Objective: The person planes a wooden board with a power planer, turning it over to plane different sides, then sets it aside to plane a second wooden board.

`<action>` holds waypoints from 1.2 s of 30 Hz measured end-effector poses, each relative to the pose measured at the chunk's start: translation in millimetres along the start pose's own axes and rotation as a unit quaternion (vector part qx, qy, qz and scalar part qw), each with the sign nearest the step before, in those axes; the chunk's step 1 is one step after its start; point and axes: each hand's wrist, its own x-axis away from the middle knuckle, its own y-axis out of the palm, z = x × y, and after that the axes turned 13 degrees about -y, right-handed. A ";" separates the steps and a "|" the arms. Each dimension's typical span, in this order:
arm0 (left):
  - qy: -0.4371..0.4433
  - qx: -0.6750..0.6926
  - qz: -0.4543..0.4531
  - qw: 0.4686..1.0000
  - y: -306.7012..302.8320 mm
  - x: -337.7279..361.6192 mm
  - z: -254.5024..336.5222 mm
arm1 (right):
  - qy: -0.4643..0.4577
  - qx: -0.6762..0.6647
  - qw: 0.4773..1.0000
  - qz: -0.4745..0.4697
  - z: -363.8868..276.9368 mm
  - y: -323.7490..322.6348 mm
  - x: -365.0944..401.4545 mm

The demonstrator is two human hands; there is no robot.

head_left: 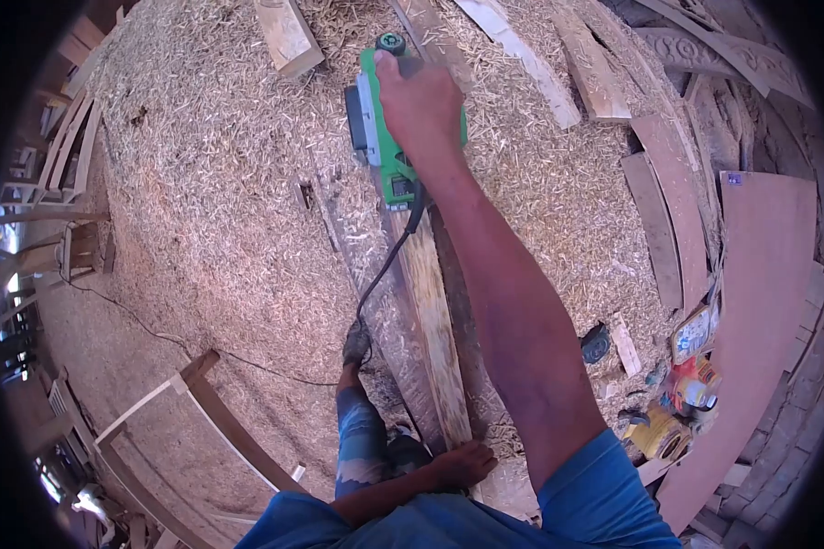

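Observation:
My right hand (423,102) is closed round the handle of a green electric planer (389,137), my arm stretched far forward. The planer sits on the far part of a long, narrow wooden board (430,320), whose planed face shows pale and brown streaks. A black power cord (389,265) runs from the planer's rear back toward my foot. At the board's near end, close to my body, my left hand (464,465) grips the wood with curled fingers. The planer's underside is hidden.
Wood shavings (238,238) cover the ground. Offcuts (287,37) lie ahead, with planks (595,73) at the far right. A wooden frame (229,430) is at the lower left. A large reddish sheet (760,274) and a yellow roll (661,435) lie right. My foot (356,343) is left of the board.

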 end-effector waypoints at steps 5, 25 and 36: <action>0.018 -0.005 -0.005 1.000 -7.8 -2.9 -3.4 | 0.008 -0.007 1.000 -0.013 5.0 20.5 -44.1; -0.163 -0.083 0.091 0.979 -174.8 78.5 -52.5 | 0.206 0.030 0.978 0.028 31.5 -299.5 623.4; 0.171 -0.234 -0.216 0.932 -39.0 20.1 14.8 | 0.523 0.150 0.714 0.441 -78.2 -358.9 1038.3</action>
